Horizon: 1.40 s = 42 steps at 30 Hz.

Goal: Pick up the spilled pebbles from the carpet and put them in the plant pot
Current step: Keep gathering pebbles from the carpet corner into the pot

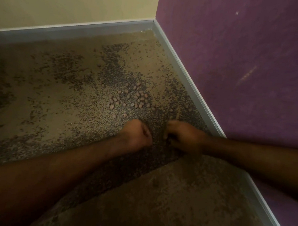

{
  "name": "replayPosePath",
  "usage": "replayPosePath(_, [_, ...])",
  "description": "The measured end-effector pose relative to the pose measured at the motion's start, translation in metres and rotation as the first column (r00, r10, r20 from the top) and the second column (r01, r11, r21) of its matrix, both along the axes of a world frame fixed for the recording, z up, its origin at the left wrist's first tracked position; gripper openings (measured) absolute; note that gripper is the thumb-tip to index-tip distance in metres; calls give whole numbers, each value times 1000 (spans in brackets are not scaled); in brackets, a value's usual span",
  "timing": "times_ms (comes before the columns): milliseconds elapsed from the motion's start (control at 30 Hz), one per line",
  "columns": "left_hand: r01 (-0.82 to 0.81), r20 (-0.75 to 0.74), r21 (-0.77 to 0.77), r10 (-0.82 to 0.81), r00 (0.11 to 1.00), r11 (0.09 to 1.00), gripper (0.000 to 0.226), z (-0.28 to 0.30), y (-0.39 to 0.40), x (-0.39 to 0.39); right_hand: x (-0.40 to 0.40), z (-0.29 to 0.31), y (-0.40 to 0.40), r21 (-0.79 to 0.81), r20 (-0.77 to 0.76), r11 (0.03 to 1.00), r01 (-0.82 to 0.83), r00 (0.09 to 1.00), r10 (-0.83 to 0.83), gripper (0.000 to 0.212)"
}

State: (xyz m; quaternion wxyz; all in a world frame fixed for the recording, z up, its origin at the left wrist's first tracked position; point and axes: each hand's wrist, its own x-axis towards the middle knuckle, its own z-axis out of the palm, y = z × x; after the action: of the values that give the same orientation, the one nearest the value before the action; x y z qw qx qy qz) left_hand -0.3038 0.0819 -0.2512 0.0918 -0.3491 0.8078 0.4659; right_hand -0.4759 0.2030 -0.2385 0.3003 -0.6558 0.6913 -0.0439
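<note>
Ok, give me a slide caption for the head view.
Two hands, left hand fisted and right hand curled, rest just short of spilled pebbles on mottled carpet in a corner.

No legible text, label, brand, number or sign is found on any surface in view. The speckled tan-and-grey carpet (60, 91), the pale yellow wall (73, 5) at far left, the purple textured wall (237, 66) at right and the grey skirting board (188, 80) between wall and floor all carry no markings that can be read.
</note>
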Motion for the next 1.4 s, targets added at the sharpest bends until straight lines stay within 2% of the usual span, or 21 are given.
replayPosePath(33, [-85,-23,105,88,996,991,11,-1,-1,1,-7,3,0,-41,-15,999,36,999,-36,19])
replayPosePath(133, [-277,-4,390,302,953,878,24,2,-1,2,-28,6,2,-117,-40,985,123,991,-129,17])
replayPosePath(233, [-278,33,458,296,955,845,14,5,2,7,-38,4,7,-122,-43,983,138,989,-145,16])
replayPosePath(333, [-53,-61,371,81,995,927,11,1,18,19,-35,1,11,-35,-90,992,124,988,-127,14])
replayPosePath(400, [175,-136,216,-147,980,961,21,0,32,28,-32,-1,13,23,-120,993,113,987,-110,13])
replayPosePath(467, [416,-101,-13,-415,904,909,29,-3,46,35,-28,-4,13,45,-139,994,101,986,-94,11])
replayPosePath(533, [591,-9,-173,-602,799,788,28,-6,57,38,-27,-6,11,45,-149,993,107,984,-99,9])
replayPosePath(600, [685,80,-267,-693,716,678,26,-6,65,38,-27,-6,8,42,-148,993,110,984,-103,8])
replayPosePath(700, [736,168,-362,-737,655,572,34,-5,65,37,-24,-5,1,39,-123,990,132,984,-127,15])
replayPosePath(867, [788,211,-367,-781,588,494,35,-5,70,44,-19,-10,-3,44,-125,979,197,974,-191,17])
replayPosePath(933, [786,199,-344,-778,595,513,34,-6,72,46,-21,-8,-3,6,-86,965,261,962,-260,16])
replayPosePath(1000, [722,131,-327,-728,673,609,31,-7,66,49,-26,-3,-6,-69,-41,928,367,928,-370,13])
replayPosePath(1100, [502,-67,-349,-555,829,791,24,-4,48,54,-37,1,-17,-141,51,843,519,854,-517,16])
replayPosePath(1200, [281,-156,-324,-344,926,903,25,4,26,53,-40,4,-30,-163,100,809,564,825,-556,17])
replayPosePath(1300, [90,-203,-309,-158,966,947,26,8,8,49,-35,6,-44,-171,58,829,533,845,-532,10])
replayPosePath(1400, [-47,-233,-259,-15,972,965,39,6,-2,47,-31,-1,-60,-92,-104,879,469,873,-477,9])
